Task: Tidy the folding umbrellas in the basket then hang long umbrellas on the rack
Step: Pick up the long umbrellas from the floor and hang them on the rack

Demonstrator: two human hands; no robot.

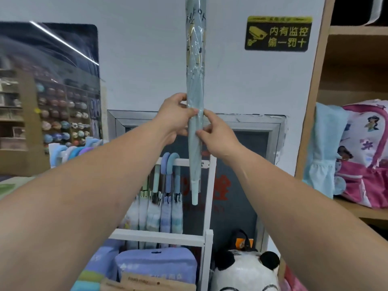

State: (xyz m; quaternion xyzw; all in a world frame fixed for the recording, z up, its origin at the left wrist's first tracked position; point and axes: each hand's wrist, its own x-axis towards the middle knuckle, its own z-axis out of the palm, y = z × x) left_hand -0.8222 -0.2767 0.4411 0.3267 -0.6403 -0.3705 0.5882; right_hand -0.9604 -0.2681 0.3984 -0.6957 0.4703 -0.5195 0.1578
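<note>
I have the long grey-blue umbrella in its clear plastic sleeve [195,70] held upright in front of the white wall, straight above the white metal rack [210,196]. Its narrow capped tip points down and hangs in front of the rack's top rail. Its upper end runs out of the top of the view, so I cannot see the handle. The left grip [174,116] pinches the folded canopy from the left, thumb laid across the front. The right grip [216,135] pinches it from the right, so both are closed on the umbrella about midway along what shows. I take it that two holds on opposite sides keep the slippery sleeve from sliding and stop the long body swinging. On the rail to the left, the pastel long umbrellas [168,185] hang by their curved hooks, canopies down. I judge mine is the wrong way up for that. It needs turning over so its hook can catch the stretch of rail beside them.
</note>
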